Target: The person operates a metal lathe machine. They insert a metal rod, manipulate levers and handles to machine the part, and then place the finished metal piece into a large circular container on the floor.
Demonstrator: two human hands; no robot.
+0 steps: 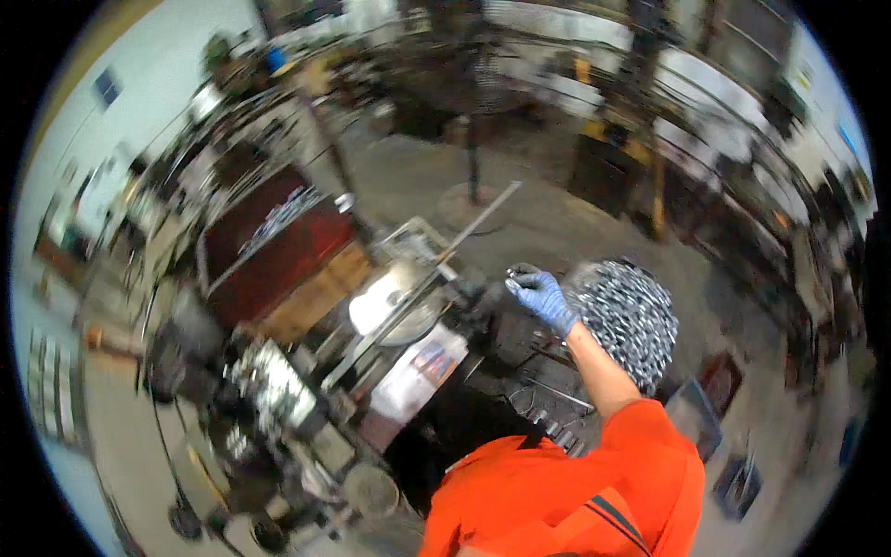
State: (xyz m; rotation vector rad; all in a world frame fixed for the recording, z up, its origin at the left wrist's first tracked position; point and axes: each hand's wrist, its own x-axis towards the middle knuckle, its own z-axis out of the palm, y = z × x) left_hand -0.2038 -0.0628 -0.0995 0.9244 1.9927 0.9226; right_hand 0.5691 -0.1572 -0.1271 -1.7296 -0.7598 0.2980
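Note:
My right hand (543, 299), in a blue glove, reaches out from an orange sleeve. Its fingers are pinched around a small shiny metal part (511, 281), whose exact kind is too small to make out. Just right of the hand is a big round heap of small metal parts (624, 320), silvery and alike. To the hand's left stands a machine with a bright round metal disc (394, 302) and a long flat bar (483, 218) slanting across it. My left hand does not show.
A red bin (278, 274) with some metal pieces in it stands left of the machine. A white sheet or bag (418, 371) lies before the disc. Grey crates (694, 420) are at the lower right. A post (473, 153) rises from the floor behind.

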